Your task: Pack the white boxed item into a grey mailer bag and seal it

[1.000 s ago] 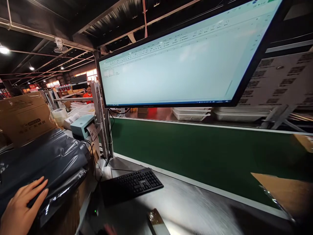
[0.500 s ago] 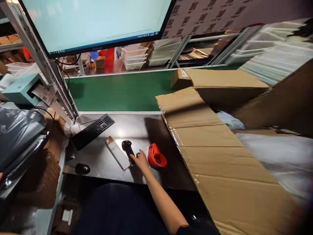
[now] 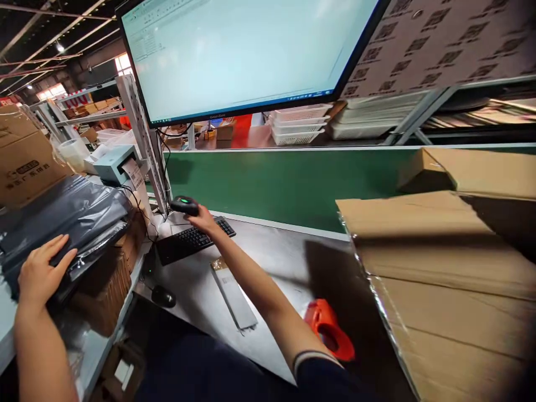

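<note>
My right hand (image 3: 204,220) is raised above the black keyboard (image 3: 190,242) and grips a black barcode scanner (image 3: 185,205), pointed left toward the label printer (image 3: 111,163). My left hand (image 3: 42,269) lies flat on a stack of grey plastic mailer bags (image 3: 62,218) at the left, fingers spread. A flat packaged item (image 3: 233,292) lies on the steel table (image 3: 276,262) under my right forearm.
A large monitor (image 3: 243,50) hangs above a green conveyor belt (image 3: 293,181). An orange tape dispenser (image 3: 329,329), a black mouse (image 3: 163,296), and open cardboard boxes (image 3: 444,268) at the right surround the table. A brown carton (image 3: 25,156) stands far left.
My right hand picked the scanner up off the table and lifted it over the keyboard toward the left. The view swung back left, and my left hand is in sight on the bags.
</note>
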Demonstrator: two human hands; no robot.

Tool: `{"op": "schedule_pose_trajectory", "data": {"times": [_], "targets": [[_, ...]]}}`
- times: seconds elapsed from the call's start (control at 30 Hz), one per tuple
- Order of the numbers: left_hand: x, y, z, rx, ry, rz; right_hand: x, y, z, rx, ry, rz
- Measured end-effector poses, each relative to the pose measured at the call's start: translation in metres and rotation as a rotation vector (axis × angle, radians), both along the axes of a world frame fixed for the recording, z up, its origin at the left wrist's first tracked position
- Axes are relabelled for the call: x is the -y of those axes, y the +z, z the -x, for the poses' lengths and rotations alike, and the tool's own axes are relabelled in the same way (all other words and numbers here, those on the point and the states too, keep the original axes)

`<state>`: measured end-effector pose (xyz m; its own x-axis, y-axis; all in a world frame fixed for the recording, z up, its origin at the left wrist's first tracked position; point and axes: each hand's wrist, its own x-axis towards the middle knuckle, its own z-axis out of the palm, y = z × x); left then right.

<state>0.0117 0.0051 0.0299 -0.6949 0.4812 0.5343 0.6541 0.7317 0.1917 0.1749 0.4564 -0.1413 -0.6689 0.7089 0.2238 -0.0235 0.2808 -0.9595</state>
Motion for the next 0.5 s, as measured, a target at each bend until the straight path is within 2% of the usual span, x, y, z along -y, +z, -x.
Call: {"op": "schedule_pose_trajectory", "data": {"times": [0.07, 0.13, 0.2, 0.27, 0.33, 0.4, 0.43, 0.5], "targets": [[-0.002, 0.001, -0.002, 0.034, 0.018, -0.115, 0.007, 0.037, 0.039, 0.042, 0.022, -0.085], [-0.003, 0.006, -0.002, 0.118, 0.001, -0.323, 0.015, 0.061, 0.062, 0.070, 0.032, -0.147], [0.001, 0.013, 0.001, 0.259, -0.028, -0.587, 0.020, 0.073, 0.073, 0.067, 0.037, -0.159], [0.009, 0.024, 0.007, 0.416, -0.012, -0.817, 0.022, 0.076, 0.076, 0.053, 0.033, -0.145], [0.019, 0.036, 0.015, 0.561, 0.050, -0.952, 0.023, 0.075, 0.075, 0.033, 0.024, -0.125], [0.027, 0.047, 0.022, 0.662, 0.126, -0.924, 0.021, 0.070, 0.073, 0.001, 0.025, -0.088], [0.028, 0.052, 0.024, 0.680, 0.135, -0.830, 0.020, 0.066, 0.070, -0.013, 0.025, -0.061], [0.027, 0.058, 0.022, 0.638, 0.060, -0.478, 0.018, 0.052, 0.056, -0.042, 0.030, 0.004]]}}
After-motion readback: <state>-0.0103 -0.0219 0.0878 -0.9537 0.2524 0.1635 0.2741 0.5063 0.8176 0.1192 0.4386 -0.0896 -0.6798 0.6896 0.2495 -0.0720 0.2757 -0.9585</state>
